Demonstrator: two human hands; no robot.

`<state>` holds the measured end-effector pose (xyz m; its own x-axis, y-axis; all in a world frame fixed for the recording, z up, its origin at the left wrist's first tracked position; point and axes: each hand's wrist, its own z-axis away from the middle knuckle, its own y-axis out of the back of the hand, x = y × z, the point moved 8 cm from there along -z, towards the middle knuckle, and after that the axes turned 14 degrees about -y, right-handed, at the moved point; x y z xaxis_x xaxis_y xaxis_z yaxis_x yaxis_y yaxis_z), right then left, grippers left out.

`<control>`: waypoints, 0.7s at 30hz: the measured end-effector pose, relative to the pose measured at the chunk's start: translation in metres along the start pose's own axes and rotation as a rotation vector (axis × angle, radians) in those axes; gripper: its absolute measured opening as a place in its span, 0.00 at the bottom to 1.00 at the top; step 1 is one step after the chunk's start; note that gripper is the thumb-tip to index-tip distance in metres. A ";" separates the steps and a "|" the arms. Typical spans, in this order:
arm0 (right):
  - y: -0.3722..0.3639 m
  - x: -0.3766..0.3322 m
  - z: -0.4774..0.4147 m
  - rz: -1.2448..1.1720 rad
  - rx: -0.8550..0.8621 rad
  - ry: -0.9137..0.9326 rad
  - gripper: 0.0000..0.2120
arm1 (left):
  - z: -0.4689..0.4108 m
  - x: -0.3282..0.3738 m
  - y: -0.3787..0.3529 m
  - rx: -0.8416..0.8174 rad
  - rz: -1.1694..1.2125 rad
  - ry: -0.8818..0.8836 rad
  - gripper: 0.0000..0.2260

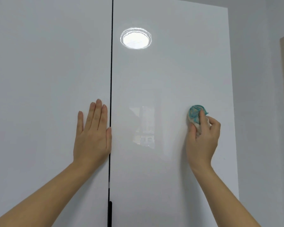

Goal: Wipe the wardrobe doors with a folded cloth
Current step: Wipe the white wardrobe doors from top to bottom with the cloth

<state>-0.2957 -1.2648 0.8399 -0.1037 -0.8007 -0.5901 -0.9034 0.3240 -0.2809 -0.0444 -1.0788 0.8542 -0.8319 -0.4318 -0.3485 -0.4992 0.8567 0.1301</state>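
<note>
Mid-wipe: gripping a bunched teal-and-cream cloth [195, 114] in the right hand [202, 140], pressed against the glossy white right wardrobe door [162, 76]. Bracing with the left hand [92, 135], flat, fingers straight, on the glossy white left door [39, 76]. Next, likely: sweeping toward the left hand, keeping steady pressure.

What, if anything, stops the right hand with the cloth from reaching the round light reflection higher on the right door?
Likely nothing, so probably yes. The right hand holds the cloth against the right door, and only bare panel lies between it and the reflection up left.
</note>
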 end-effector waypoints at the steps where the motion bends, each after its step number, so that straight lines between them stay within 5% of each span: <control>1: -0.004 -0.006 0.007 -0.002 -0.012 0.016 0.24 | 0.000 0.000 0.000 0.002 -0.001 -0.002 0.26; 21: -0.074 -0.100 0.135 0.009 -0.242 0.455 0.20 | 0.001 -0.012 0.012 0.071 0.061 -0.074 0.24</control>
<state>-0.1619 -1.1405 0.8176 -0.2338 -0.9540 -0.1875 -0.9665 0.2490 -0.0623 -0.0403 -1.0635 0.8588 -0.8388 -0.3583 -0.4099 -0.4274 0.8997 0.0882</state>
